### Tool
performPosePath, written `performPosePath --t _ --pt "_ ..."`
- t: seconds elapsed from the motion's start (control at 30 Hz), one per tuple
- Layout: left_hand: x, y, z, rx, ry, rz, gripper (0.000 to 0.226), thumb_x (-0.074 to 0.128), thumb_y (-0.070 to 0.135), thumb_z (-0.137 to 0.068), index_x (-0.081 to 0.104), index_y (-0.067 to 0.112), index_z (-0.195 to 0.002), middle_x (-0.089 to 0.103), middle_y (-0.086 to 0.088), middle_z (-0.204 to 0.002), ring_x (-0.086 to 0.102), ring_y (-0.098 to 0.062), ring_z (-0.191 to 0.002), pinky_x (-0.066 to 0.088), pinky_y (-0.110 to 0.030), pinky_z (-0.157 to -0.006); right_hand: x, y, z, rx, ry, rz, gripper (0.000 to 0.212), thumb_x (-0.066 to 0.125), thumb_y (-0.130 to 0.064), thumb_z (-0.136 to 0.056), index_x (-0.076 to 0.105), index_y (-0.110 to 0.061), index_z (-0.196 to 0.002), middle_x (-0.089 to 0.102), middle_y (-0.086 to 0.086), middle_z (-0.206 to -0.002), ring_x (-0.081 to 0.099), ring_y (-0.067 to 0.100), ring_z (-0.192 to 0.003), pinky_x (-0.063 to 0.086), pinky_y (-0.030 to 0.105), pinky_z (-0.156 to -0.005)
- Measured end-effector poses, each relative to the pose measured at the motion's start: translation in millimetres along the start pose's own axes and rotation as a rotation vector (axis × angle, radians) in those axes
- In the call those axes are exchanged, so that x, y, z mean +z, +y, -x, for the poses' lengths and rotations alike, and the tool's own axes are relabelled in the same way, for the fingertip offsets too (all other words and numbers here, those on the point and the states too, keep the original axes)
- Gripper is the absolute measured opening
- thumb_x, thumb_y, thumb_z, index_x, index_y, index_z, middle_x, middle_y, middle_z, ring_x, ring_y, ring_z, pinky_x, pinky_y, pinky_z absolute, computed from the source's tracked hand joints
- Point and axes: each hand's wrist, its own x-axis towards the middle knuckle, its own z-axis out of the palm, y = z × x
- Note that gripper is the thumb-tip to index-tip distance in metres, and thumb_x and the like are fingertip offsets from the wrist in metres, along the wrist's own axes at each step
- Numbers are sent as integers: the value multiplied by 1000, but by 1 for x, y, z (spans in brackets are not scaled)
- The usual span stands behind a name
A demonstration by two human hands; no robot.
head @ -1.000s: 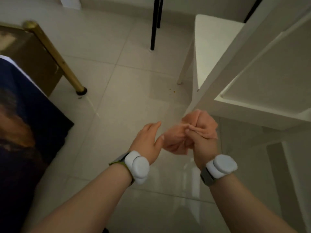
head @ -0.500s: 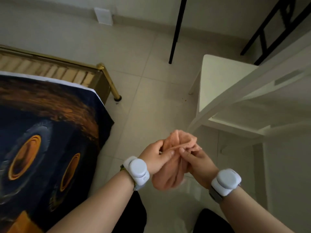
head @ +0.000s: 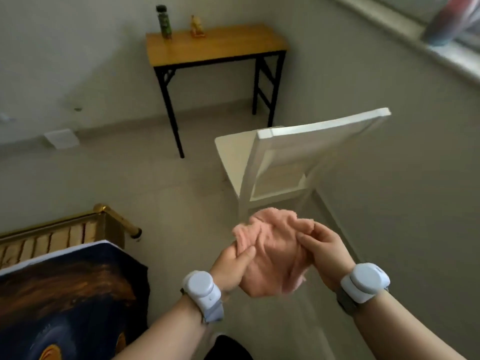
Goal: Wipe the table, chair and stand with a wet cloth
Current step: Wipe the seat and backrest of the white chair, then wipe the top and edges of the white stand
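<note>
At the far left lies the bed (head: 65, 294) with its dark blanket, which is not part of our job. Further back, against the wall, stands the table (head: 215, 45) with a wooden top. A green bottle (head: 164, 22) and a small figurine (head: 196, 26) stand on it near the back edge.

In front of us, above the floor, our left hand (head: 231, 263) grips the left edge of the pink cloth (head: 272, 253), with the thumb laid over it. The cloth hangs wrinkled and spread between both hands, touching no furniture. Just behind it is the white chair (head: 298, 152), its back turned to us. Our right hand (head: 324, 245) pinches the upper right edge between thumb and fingers.

We judge that we are opening the cloth to prepare it. To do this well, we should fold it into a flat pad with a fresh side outward, so that it presses evenly. The chair is nearest. On the table the two objects must be lifted or wiped around. Which piece is the stand, we cannot tell.
</note>
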Motion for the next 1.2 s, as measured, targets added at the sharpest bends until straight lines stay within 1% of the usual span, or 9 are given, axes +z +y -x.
performPosePath --t 0.1,0.4,0.53,0.63,0.9,0.97,1.03,1.1,1.2 --pt "26 23 22 -1 -117 120 47 64 36 -72 58 16 -115 68 -8 -112 63 -22 -107 47 -39 -97 -36 -3 34 -21 88 -91 24 51 4 -89 69 -10 -97 69 11 -92 62 23 -86 50 36 -78" --pt "136 49 107 1 -434 119 26 49 21 -94 57 14 -118 71 -1 -102 66 -12 -97 51 -24 -79 -133 37 178 -84 383 -378 28 45 4 -90 58 -13 -109 63 14 -99 59 24 -80 49 34 -65" --pt "216 45 150 -80 -655 44 20 40 21 -99 54 19 -113 68 -6 -108 65 -15 -99 52 -25 -75 -185 83 251 103 486 -439 51 54 -46 -90 36 -29 -134 63 5 -111 64 24 -88 53 38 -79" --pt "274 41 174 -126 -811 -12 22 39 21 -99 54 20 -115 68 -6 -107 67 -15 -96 54 -26 -74 -212 107 307 189 351 -407 68 47 -73 -76 51 -28 -127 65 5 -107 61 23 -94 43 39 -94" --pt "390 10 180 57 -1126 -522 24 48 18 -96 60 26 -116 68 6 -103 60 -14 -106 46 -39 -99 -246 149 394 -225 1043 -532 39 63 -3 -85 60 -31 -113 58 0 -129 59 3 -106 48 14 -90" --pt "415 -5 181 184 -1117 -662 23 58 24 -91 59 27 -113 65 3 -112 58 -16 -112 45 -35 -100 -245 157 410 -201 1152 -451 40 64 -2 -84 62 -32 -111 56 -1 -131 55 4 -114 41 16 -100" --pt "429 -14 187 194 -1081 -649 61 64 24 -86 36 23 -140 53 2 -127 50 -10 -116 40 -28 -101 -240 162 421 -128 1193 -343 42 67 -3 -83 62 -34 -111 55 -1 -131 50 8 -122 37 16 -104" --pt "449 -31 199 143 -1256 -646 82 66 19 -84 15 26 -148 46 -4 -137 48 -11 -121 38 -30 -106 -235 178 443 -8 1297 -272 44 72 -6 -80 60 -35 -112 56 -3 -128 49 8 -122 36 8 -99" --pt "470 -51 221 298 -1571 -851 75 71 19 -79 32 30 -142 44 1 -139 43 -11 -128 38 -34 -108 -219 198 480 195 1311 -159 53 77 -10 -74 56 -26 -120 59 -5 -120 53 8 -114 39 8 -92"
